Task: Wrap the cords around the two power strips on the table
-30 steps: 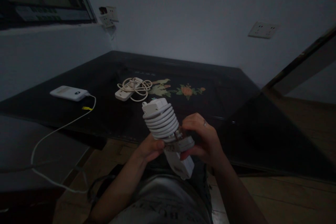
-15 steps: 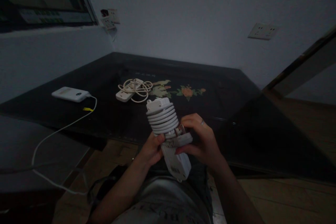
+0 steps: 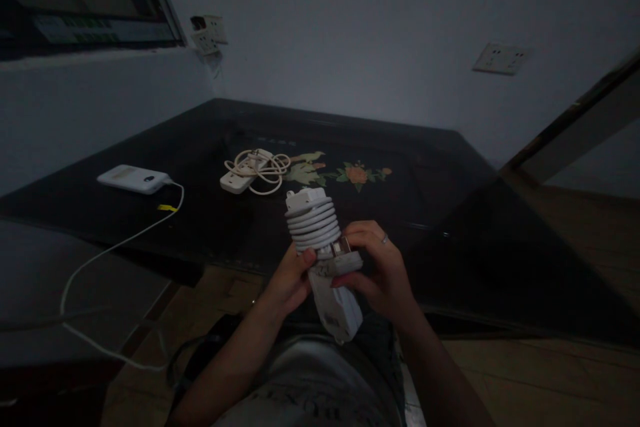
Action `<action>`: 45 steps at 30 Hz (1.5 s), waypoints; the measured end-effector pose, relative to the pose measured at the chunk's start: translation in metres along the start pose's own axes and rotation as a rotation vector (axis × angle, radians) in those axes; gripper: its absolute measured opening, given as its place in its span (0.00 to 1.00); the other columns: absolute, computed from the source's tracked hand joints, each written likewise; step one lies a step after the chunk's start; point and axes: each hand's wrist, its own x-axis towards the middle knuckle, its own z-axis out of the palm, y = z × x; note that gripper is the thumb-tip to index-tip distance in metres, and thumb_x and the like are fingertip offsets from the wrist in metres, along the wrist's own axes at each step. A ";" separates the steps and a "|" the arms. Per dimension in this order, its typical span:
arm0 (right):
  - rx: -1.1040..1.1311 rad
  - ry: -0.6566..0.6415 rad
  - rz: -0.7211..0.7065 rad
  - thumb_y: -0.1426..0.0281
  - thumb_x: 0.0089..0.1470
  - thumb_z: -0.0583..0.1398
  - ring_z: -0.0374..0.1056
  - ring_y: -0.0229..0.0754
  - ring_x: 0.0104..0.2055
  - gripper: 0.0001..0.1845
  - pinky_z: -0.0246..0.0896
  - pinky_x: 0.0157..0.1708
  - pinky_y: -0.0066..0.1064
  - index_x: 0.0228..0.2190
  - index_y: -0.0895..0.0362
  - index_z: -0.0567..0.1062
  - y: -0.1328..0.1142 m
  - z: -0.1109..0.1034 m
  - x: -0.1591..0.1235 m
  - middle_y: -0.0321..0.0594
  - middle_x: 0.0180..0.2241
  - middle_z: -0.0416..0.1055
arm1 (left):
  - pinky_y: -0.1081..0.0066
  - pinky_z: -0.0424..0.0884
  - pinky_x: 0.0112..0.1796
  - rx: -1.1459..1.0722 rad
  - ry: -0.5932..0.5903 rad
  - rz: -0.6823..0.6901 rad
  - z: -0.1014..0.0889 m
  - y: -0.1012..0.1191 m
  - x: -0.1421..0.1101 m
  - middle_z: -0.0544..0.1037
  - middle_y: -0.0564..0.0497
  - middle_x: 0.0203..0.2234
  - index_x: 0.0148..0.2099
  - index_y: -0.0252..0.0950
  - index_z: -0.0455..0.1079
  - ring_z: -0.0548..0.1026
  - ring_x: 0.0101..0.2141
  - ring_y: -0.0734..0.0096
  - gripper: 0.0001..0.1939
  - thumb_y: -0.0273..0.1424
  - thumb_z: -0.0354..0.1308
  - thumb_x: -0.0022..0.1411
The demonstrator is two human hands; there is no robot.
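A white power strip point(image 3: 334, 310) is held tilted above my lap, at the near edge of the table. Its grey-white cord point(image 3: 314, 223) is wound round the far half in several tight coils. My left hand point(image 3: 293, 280) grips the strip from the left, thumb on top just below the coils. At the cord's end, a plug point(image 3: 345, 261) with metal prongs lies across the strip. My right hand point(image 3: 377, 267) pinches this plug between thumb and fingers; a ring shows on one finger. The strip's underside is hidden.
Another power strip point(image 3: 239, 180) with a loosely tangled cord lies on the black table point(image 3: 200, 147). A white power bank-like device point(image 3: 134, 178) with a cable rests at the left, beside a yellow tag point(image 3: 167, 207). Wall sockets point(image 3: 500, 59) are at the back right.
The coiled end of the power strip has shifted slightly right and the strip stands a little straighter. My right hand has moved slightly left with the plug.
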 end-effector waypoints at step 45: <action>0.062 0.296 0.008 0.69 0.47 0.66 0.67 0.47 0.40 0.15 0.65 0.37 0.42 0.40 0.50 0.73 -0.013 0.014 -0.030 0.39 0.34 0.70 | 0.66 0.73 0.42 0.012 -0.064 -0.031 0.008 -0.004 -0.006 0.81 0.47 0.33 0.54 0.35 0.68 0.78 0.39 0.58 0.41 0.42 0.74 0.36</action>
